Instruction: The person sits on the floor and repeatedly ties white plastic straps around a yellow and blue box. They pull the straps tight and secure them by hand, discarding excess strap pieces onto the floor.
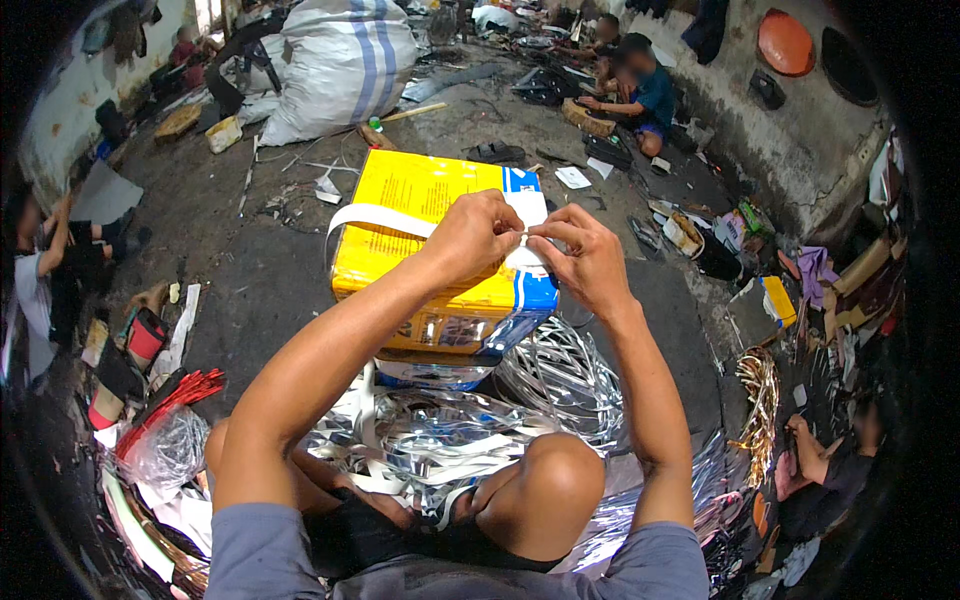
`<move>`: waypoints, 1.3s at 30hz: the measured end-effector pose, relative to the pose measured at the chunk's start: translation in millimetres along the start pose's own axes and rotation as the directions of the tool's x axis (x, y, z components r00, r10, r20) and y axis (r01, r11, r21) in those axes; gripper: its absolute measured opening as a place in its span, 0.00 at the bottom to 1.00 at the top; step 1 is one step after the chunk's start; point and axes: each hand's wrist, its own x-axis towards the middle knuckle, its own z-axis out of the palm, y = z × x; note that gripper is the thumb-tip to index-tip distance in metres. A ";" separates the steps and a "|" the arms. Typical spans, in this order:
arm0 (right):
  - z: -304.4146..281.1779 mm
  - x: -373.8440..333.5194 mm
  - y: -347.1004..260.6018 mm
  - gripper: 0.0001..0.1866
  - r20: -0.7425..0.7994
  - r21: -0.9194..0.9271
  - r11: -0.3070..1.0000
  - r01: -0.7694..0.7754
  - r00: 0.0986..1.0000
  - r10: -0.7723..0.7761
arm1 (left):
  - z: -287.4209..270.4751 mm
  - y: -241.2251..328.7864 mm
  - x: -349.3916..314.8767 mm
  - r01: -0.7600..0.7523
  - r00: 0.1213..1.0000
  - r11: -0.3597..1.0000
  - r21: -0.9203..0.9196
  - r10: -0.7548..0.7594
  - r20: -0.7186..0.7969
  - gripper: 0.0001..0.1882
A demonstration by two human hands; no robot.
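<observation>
A yellow and blue box (pixel 400 185) stands in front of my knees. A white flat strip (pixel 382 217) loops out past its left edge and runs across the top to my fingers. My left hand (pixel 470 235) is closed, its fingertips pinching the strip near the box's right side. Close against it, my right hand (pixel 590 258) pinches a small white piece of the strip between thumb and forefinger. The fingertips of both hands nearly meet. Shiny silver and white strips (pixel 440 440) lie heaped between my legs, with a looped bundle (pixel 560 370) beside the box.
A big white sack (pixel 340 75) with blue stripes stands far left. Several people sit around, one in a teal shirt (pixel 655 95) at far right. Red strips (pixel 190 390) lie at left, a golden bundle (pixel 757 400) at right. Scraps litter the dark floor (pixel 270 275).
</observation>
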 end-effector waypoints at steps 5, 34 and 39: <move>-2.4 -0.7 9.1 0.10 0.047 -0.013 0.997 0.082 0.996 -0.081 | 0.1 -0.6 -0.6 0.043 0.999 0.999 -0.027 -0.042 0.024 0.07; 49.1 -15.2 22.2 0.16 -0.030 0.614 0.667 -0.422 0.832 0.554 | 4.7 -1.6 23.2 -0.011 0.996 1.000 0.026 0.009 0.093 0.08; 49.0 -20.5 27.2 0.19 0.038 0.632 0.641 -0.436 0.843 0.536 | 20.1 1.0 22.0 -0.034 0.997 0.996 -0.085 0.039 0.061 0.08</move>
